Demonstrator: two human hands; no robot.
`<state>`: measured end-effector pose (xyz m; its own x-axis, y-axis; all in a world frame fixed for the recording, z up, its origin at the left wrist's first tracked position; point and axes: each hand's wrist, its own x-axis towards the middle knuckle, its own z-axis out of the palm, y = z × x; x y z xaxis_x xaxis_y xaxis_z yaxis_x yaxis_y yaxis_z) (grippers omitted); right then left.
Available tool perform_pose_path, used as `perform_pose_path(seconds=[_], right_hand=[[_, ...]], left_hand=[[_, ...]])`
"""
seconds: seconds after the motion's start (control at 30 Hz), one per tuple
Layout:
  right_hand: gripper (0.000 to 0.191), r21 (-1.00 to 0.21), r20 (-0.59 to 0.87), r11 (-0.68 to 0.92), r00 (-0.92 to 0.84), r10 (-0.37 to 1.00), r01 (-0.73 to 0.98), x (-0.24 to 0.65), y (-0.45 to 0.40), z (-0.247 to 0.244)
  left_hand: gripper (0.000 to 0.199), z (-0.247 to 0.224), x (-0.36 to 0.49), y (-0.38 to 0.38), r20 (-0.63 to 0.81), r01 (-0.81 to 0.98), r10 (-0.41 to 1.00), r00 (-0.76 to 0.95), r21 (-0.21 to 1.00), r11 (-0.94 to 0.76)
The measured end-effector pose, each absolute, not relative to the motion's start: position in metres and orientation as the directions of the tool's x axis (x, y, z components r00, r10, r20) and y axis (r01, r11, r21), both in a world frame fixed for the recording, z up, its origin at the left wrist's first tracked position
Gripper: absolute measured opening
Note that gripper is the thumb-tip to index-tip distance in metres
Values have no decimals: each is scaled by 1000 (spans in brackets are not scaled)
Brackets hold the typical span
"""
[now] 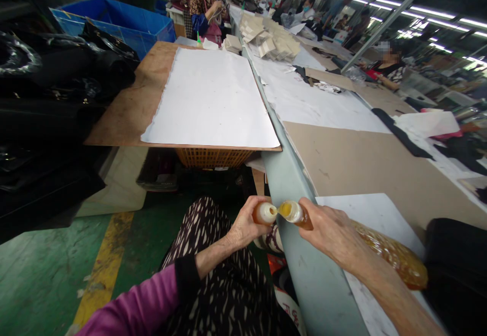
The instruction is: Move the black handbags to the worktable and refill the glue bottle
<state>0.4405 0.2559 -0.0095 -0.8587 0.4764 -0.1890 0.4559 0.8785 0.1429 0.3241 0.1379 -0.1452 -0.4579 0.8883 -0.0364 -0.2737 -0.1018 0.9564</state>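
My left hand (247, 219) is closed around a small whitish squeeze bottle (265, 213) with amber contents, its open mouth facing up and to the right. My right hand (327, 227) grips a large clear plastic bottle (391, 249) near its neck. That bottle lies tipped almost level, its amber liquid showing, and its body runs back beneath my right forearm. Yellow liquid shows in its open neck, and a thin yellow trace bridges the two mouths. Both bottle mouths are close together over the gap beside the bench's grey-green edge (300, 255).
A brown board (125, 92) with a white sheet (213, 97) juts out ahead, above an orange basket (213, 157). Black material (45, 112) is piled left, near a blue bin (114, 24). Stacked beige pieces (266, 36) lie farther along the bench. Other people sit beyond.
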Motion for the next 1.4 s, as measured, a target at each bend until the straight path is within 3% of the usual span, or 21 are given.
perform_pose_path(seconds=[1.4], right_hand=[[14,180,-169,877,-864,473,445,441,256,-13]], left_hand=[[62,-152,324,138,14,-228,880,-475,964,-138]])
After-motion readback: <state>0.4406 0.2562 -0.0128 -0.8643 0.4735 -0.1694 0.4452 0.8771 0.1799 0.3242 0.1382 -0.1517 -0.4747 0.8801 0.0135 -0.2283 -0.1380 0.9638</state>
